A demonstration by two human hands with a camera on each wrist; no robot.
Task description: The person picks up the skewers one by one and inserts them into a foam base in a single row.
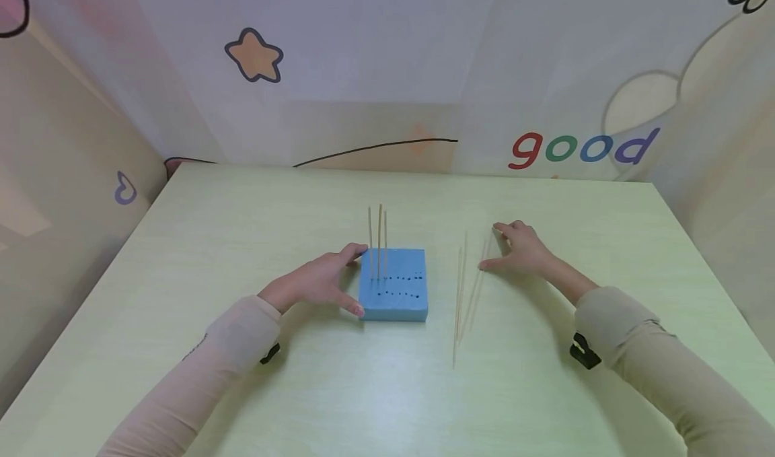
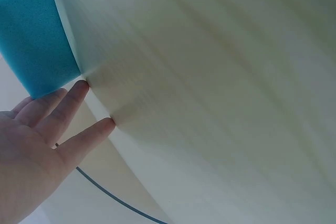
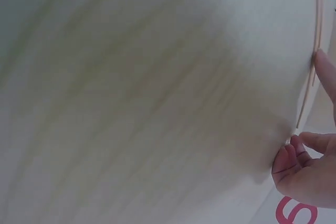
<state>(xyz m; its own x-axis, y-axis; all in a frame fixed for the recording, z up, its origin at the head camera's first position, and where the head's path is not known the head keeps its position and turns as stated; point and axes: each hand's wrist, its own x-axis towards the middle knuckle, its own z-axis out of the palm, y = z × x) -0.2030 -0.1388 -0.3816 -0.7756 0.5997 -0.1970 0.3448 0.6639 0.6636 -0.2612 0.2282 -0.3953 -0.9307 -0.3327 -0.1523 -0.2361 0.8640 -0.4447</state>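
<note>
In the foreground, a pale tabletop (image 1: 333, 403) is overlapped from both sides by light sleeves (image 1: 672, 369). Beyond these, to the right of centre, several loose sticks (image 1: 457, 302) are laid flat; they are thin, straight and straw-coloured, and are arranged in a narrow fan pointing away from the viewer. To their left, and apart from them, is set a blue block (image 1: 395, 286), roughly square and flat-topped, its upper face pierced by two crosswise rows of small dark holes. At the left end of the farther row, three upright sticks (image 1: 379, 241) are supported side by side.

The block is held at its left side by the left hand (image 1: 317, 278), its thumb placed at the near corner and its fingers at the far corner, widely spanned. The right hand (image 1: 523, 250) is positioned at the loose sticks, thumb and fingers parted; a stick is touched by the thumb, but whether the fingertips touch one cannot be told. At the back, a printed wall (image 1: 375, 40) is marked with an orange star (image 1: 254, 55) and coloured lettering, "good" (image 1: 584, 149).
</note>
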